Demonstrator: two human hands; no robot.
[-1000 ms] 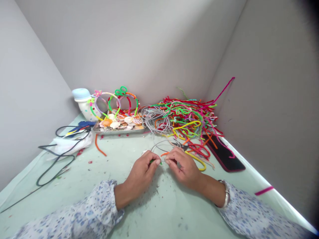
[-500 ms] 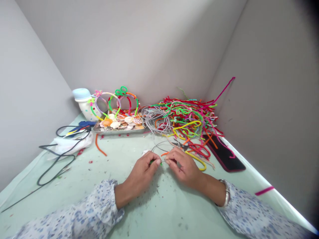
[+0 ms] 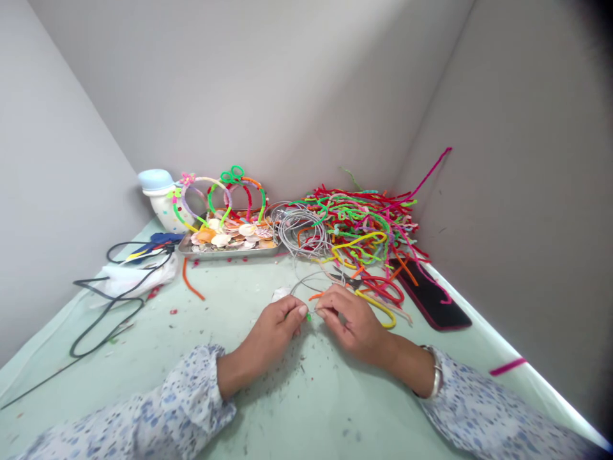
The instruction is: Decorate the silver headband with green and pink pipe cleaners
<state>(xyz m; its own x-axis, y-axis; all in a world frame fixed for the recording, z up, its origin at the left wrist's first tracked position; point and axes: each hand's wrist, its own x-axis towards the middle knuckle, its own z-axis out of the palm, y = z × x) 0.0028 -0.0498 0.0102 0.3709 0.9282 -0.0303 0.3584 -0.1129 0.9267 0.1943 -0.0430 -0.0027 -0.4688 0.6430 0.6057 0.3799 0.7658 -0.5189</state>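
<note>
head view: left hand (image 3: 268, 329) pinched nearly closed, seemingly on a green bit (image 3: 309, 317); right hand (image 3: 350, 319) pinches thin grey wire (image 3: 313, 311) just beside it, over the desk (image 3: 272, 409). i'd want both pinches close together, steady, small moves only, no kinks.

Two hands (image 3: 274, 329) (image 3: 353, 327), one phone (image 3: 438, 303)

Person's left hand (image 3: 275, 327) pinches a small bright-green piece (image 3: 309, 317), mostly hidden. Right hand (image 3: 348, 319) pinches a thin grey strand (image 3: 313, 311) just beside it. Red-handled, dark-bladed scissors (image 3: 355, 282) lie beyond right hand. Behind: coiled grey wire (image 3: 302, 237), multicoloured fuzzy pipe-cleaner pile (image 3: 366, 217), silver metal tray (image 3: 234, 253) of pale shells (image 3: 221, 240).
</note>
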